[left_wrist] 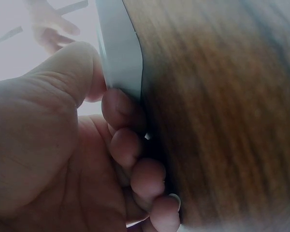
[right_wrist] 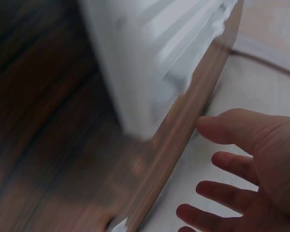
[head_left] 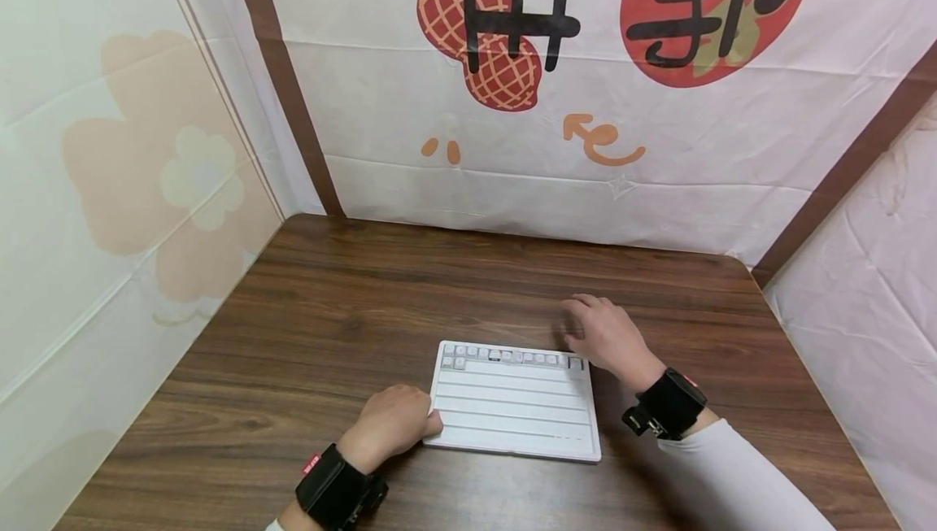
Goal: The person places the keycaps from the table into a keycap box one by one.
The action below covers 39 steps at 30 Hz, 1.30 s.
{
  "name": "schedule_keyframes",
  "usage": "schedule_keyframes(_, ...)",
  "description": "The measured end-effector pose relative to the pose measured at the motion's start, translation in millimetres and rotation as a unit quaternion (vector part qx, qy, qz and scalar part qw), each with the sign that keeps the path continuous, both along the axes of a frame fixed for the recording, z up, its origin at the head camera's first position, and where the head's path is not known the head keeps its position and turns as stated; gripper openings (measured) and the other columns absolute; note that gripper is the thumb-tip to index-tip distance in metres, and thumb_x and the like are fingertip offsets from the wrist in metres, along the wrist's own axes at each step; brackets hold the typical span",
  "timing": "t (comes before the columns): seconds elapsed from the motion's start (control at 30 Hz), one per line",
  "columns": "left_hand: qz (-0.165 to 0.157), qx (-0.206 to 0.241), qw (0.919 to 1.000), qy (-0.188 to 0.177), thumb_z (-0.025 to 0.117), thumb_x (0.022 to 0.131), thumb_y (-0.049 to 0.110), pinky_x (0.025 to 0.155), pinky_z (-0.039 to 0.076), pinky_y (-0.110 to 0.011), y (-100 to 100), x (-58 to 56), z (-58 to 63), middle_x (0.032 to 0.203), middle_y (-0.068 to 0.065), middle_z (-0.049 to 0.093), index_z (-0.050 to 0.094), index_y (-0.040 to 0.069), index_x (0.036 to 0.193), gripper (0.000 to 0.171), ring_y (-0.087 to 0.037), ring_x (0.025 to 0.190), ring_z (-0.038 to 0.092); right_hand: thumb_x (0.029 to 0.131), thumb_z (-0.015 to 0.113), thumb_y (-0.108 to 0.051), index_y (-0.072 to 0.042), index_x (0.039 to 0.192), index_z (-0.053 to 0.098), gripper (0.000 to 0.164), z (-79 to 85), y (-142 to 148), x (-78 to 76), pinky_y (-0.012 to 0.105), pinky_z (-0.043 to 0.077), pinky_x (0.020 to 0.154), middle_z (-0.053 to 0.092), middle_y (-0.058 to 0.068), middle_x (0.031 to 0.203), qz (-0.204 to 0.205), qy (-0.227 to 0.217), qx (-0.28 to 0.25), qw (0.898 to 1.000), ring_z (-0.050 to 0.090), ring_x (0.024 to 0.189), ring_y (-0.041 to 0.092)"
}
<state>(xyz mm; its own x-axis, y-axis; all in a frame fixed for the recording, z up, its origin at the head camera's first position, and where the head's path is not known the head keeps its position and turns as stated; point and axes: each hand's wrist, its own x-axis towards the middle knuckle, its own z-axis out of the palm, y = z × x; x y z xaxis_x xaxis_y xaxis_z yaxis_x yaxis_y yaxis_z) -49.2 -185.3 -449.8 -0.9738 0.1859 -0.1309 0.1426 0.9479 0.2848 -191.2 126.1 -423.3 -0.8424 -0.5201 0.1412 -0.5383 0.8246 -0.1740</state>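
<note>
A white ridged tray (head_left: 512, 409) lies flat on the table, with parallel ledges running across it. Small square keycap-like pieces (head_left: 507, 356) fill its far ledge, and two more sit at the left of the ledge below. My left hand (head_left: 395, 421) pinches the tray's left edge, thumb on top; the left wrist view shows the curled fingers (left_wrist: 147, 176) at the tray's side (left_wrist: 121, 53). Just off the far right corner is my right hand (head_left: 607, 336), apart from the tray. Its spread fingers (right_wrist: 227, 195) hold nothing in the right wrist view, where the tray (right_wrist: 135, 96) looks blurred.
The brown wood-grain table (head_left: 351, 287) extends around the tray on all sides. Behind it hangs a white printed cloth (head_left: 381, 92), and another with a pale flower print (head_left: 124, 157) stands along the left. At the right is more pale cloth (head_left: 864, 238).
</note>
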Motion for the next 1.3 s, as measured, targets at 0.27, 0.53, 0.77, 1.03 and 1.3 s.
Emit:
schedule_keyframes(0.27,0.001,0.007,1.0000,0.000,0.059,0.077,0.018,0.054,0.040,-0.041,0.0,1.4,1.5,0.061,-0.002,0.046,0.040,0.014,0.053,0.031,-0.021,0.059,0.042,0.089,0.074,-0.024,-0.006,0.146,0.050,0.064,-9.2,29.1,-20.6,0.065,0.038,0.102,0.042,0.028,0.151,-0.074,-0.086,0.038,0.993,0.044,0.134,0.050)
schedule_keyframes(0.53,0.001,0.008,1.0000,0.004,0.060,0.077,0.019,0.054,0.042,-0.043,0.5,2.3,2.8,0.063,-0.002,0.048,0.043,0.013,0.053,0.030,-0.021,0.060,0.043,0.088,0.074,-0.023,-0.005,0.143,0.054,0.061,-16.6,50.9,-37.1,0.063,0.043,0.098,0.048,0.028,0.144,-0.083,-0.096,0.036,0.991,0.049,0.126,0.051)
schedule_keyframes(0.77,0.004,0.012,0.9999,0.003,0.060,0.077,0.019,0.053,0.042,-0.043,0.1,2.1,1.3,0.062,-0.002,0.048,0.043,0.013,0.053,0.030,-0.022,0.059,0.044,0.089,0.070,-0.019,-0.004,0.139,0.058,0.053,-20.1,61.0,-41.2,0.062,0.043,0.097,0.052,0.027,0.140,-0.078,-0.094,-0.003,0.993,0.049,0.127,0.051)
schedule_keyframes(1.03,0.004,0.009,0.9999,0.004,0.060,0.077,0.021,0.055,0.044,-0.045,0.0,1.8,0.3,0.064,-0.003,0.051,0.045,0.013,0.054,0.028,-0.022,0.061,0.047,0.089,0.070,-0.013,-0.003,0.132,0.063,0.045,-20.8,58.7,-45.8,0.057,0.047,0.095,0.057,0.025,0.134,-0.066,-0.095,0.009,0.993,0.054,0.122,0.047)
schedule_keyframes(1.3,0.001,0.002,1.0000,0.002,0.060,0.078,0.021,0.057,0.045,-0.045,-0.4,0.8,-0.3,0.065,-0.003,0.052,0.047,0.012,0.055,0.028,-0.023,0.062,0.048,0.088,0.068,-0.001,0.000,0.116,0.071,0.029,-25.3,57.2,-51.2,0.049,0.052,0.088,0.065,0.020,0.119,-0.060,-0.092,-0.002,0.994,0.063,0.109,0.036)
